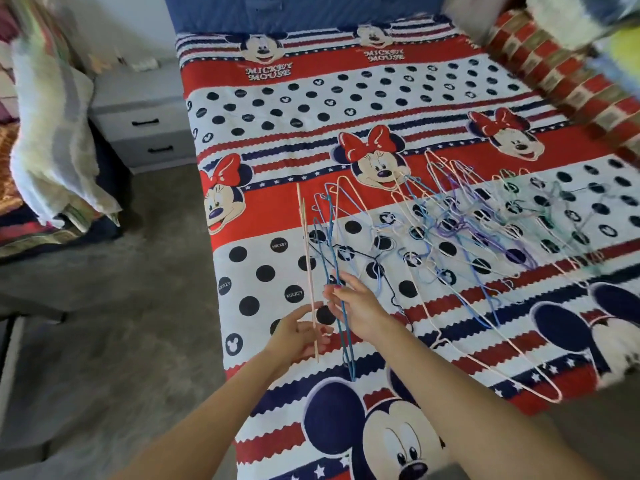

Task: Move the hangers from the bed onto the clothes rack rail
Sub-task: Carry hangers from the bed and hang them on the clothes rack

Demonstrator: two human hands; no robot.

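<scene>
On the far left, a white towel (52,133) is hanging over a heap of striped cloth, and a grey drawer unit (145,116) is standing just beside the head of the bed (346,109), whose cartoon-mouse cover is filling most of the view. You are reaching both bare arms out over the bed's near left corner. Your left hand (298,336) is curling its fingers and thumb around a pale peach hanger (308,258), pinching its thin wire so the long side is standing nearly upright above the cover. Just beside it, your right hand (356,306) is gripping a bunch of blue hangers (332,258) — the fingers are wrapped round the wires, which are running from above the hand down past the wrist toward the cover below. To the right, the other hangers (485,230) are lying in a tangled spread on the cover, pink, white, blue, purple and pale green wires crossing one another from mid-bed to the right edge — how many, you cannot tell. At the far right, a red checked blanket (568,74) is lying bunched along the bed's far side.
</scene>
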